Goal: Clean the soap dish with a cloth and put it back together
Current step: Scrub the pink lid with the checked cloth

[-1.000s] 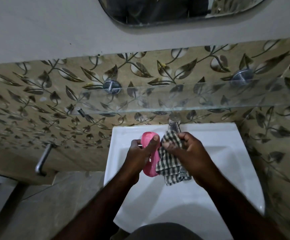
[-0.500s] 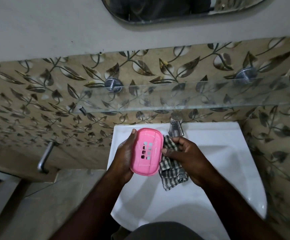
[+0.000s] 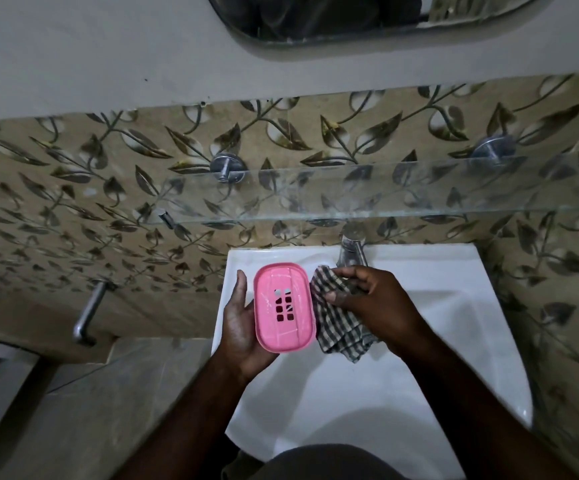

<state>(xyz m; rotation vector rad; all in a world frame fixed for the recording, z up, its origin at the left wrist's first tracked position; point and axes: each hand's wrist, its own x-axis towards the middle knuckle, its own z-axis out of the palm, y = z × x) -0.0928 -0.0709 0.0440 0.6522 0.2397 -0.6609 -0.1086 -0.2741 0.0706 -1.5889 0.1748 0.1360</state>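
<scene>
Holding the pink soap dish (image 3: 284, 308) from below, the left hand (image 3: 237, 327) had its thumb stretched along the dish's left edge, while its fingers were hidden under the plastic. The dish faced up toward the camera over the left part of the white sink (image 3: 437, 258), showing a block of small holes in its middle and pale streaks across its surface. Just to its right, the right hand (image 3: 378, 303) pinched a bunched checked cloth (image 3: 336, 327) between curled fingers and thumb, with the rest of the fabric hanging below the palm. The cloth's edge lay right beside the dish's right rim; whether they touched could not be told. A metal tap (image 3: 350, 251) stood at the back of the sink, beneath a glass shelf (image 3: 385, 192) fixed to the leaf-patterned tiles (image 3: 73, 188). A mirror (image 3: 333, 15) hung higher up.
</scene>
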